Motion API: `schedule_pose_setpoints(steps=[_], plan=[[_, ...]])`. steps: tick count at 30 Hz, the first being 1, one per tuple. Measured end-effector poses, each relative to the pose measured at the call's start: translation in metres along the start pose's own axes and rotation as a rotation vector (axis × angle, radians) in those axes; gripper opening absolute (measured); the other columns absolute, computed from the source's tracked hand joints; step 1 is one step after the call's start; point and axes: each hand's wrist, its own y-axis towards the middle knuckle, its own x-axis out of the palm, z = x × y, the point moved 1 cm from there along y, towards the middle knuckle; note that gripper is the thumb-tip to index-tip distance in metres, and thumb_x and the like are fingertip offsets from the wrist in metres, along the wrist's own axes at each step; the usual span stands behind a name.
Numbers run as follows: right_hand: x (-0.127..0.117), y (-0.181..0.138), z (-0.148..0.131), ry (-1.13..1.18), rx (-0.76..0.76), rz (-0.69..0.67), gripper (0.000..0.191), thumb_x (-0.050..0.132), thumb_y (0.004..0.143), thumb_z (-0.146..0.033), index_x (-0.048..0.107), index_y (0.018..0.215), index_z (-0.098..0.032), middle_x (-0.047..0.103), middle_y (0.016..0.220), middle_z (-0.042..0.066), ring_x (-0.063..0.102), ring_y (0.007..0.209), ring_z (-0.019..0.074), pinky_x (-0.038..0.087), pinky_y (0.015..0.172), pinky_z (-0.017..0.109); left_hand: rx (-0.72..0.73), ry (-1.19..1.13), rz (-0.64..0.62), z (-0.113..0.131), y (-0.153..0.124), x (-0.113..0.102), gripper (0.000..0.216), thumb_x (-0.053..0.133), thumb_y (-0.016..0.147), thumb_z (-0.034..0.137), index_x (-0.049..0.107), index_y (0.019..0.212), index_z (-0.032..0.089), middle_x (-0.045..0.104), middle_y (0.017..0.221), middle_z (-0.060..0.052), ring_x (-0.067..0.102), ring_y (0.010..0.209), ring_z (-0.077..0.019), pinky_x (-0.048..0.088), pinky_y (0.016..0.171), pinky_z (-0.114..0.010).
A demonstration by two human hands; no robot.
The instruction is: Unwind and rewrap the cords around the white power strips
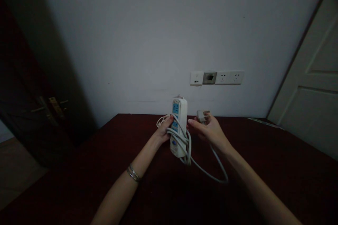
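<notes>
My left hand [164,129] is closed around a white power strip [179,126] with blue sockets, held upright above a dark red table [79,182]. Its white cable [208,174] is wound round the strip's body and hangs in a loop below. My right hand [208,130] pinches the cable's white plug [202,116] just to the right of the strip. A bracelet sits on my left wrist.
A row of wall sockets [217,77] is on the white wall behind the table. A dark door with a brass handle [51,109] stands at the left. A white door [314,88] is at the right.
</notes>
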Motion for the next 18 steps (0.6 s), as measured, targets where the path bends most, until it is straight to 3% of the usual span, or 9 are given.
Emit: schedule_pose_setpoints(steps=[3,7,13,16,18], plan=[[0.006,-0.002,0.004,-0.037,-0.086,-0.051,0.044,0.077,0.054,-0.036,0.042,0.078,-0.022,0.052,0.067,-0.004,0.051,0.058,0.0112,0.043,0.053,0.025,-0.031,-0.047,0.137,-0.005,0.002,0.001,0.042,0.069,0.068,0.05,0.061,0.083,0.011,0.068,0.069,-0.008,0.065,0.058,-0.0196,0.052,0.057,-0.029],[0.007,0.0,0.011,-0.093,-0.062,-0.117,0.037,0.074,0.057,-0.032,0.044,0.078,-0.021,0.057,0.071,-0.001,0.054,0.065,0.0143,0.044,0.063,0.029,-0.095,-0.115,0.213,0.001,0.002,0.006,0.046,0.059,0.075,0.055,0.062,0.08,0.01,0.067,0.068,-0.01,0.064,0.059,-0.0201,0.052,0.06,-0.031],[0.003,0.002,0.014,-0.174,-0.131,-0.066,0.025,0.067,0.064,-0.033,0.046,0.073,-0.021,0.056,0.066,-0.001,0.054,0.062,0.0153,0.043,0.062,0.03,0.0,-0.213,0.259,0.008,0.004,0.007,0.044,0.06,0.074,0.055,0.061,0.077,0.011,0.064,0.063,-0.006,0.062,0.058,-0.0175,0.052,0.066,-0.032],[0.0,0.005,0.015,-0.166,-0.155,0.024,0.028,0.069,0.062,-0.033,0.045,0.072,-0.022,0.051,0.059,-0.004,0.052,0.056,0.0137,0.042,0.056,0.028,0.043,-0.153,0.31,0.006,0.007,0.005,0.04,0.063,0.073,0.052,0.059,0.076,0.012,0.062,0.062,-0.004,0.058,0.053,-0.0136,0.05,0.06,-0.028],[-0.001,0.009,0.018,-0.056,-0.09,0.061,0.034,0.072,0.058,-0.032,0.043,0.073,-0.022,0.052,0.058,-0.005,0.055,0.054,0.0146,0.045,0.054,0.029,0.061,-0.069,0.348,0.005,0.01,0.004,0.037,0.066,0.072,0.048,0.059,0.076,0.012,0.062,0.062,-0.003,0.058,0.052,-0.0129,0.049,0.058,-0.026]])
